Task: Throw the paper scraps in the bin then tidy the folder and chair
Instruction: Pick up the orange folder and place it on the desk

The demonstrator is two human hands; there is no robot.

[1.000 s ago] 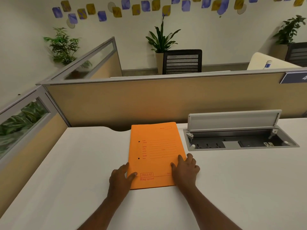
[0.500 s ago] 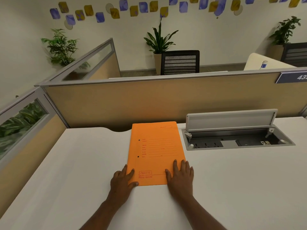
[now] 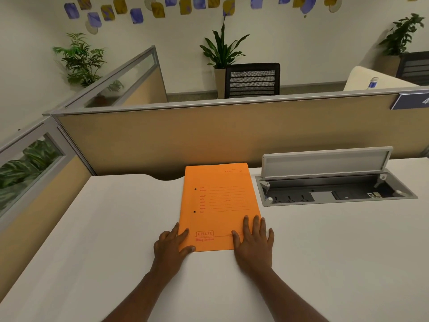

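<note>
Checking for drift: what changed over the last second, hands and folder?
The right hand flattened out on the orange folder; the left hand kept its corner. The folder shifted slightly, staying closed and flat on the desk. The socket box remains open.

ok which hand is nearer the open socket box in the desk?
Right. The right hand lies flat on the orange folder's near right corner, below and left of the socket box. The left hand is at the folder's near left corner, farther away.
</note>
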